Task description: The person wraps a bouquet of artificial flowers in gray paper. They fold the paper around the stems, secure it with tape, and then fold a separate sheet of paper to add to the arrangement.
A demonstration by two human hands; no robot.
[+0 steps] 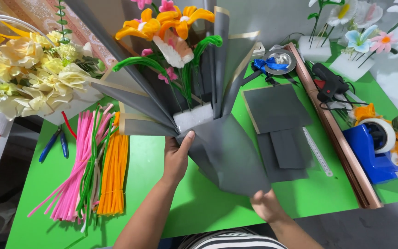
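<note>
Head view showed the bouquet [180, 27] already wrapped in grey paper [229, 152] above the green table [162, 203]. Left hand [177, 157] gripped its foam base, right hand [266, 205] pinched the lower corner (unfastened, no ribbon yet).

wrapping paper [226, 152] dark grey, gold-edged | table [153, 152] bright green | pipe cleaners [88, 161] pink, green, orange | tape dispenser [374, 152] blue | bouquet flowers [166, 23] orange, pink | pliers [54, 143] blue-handled
</note>
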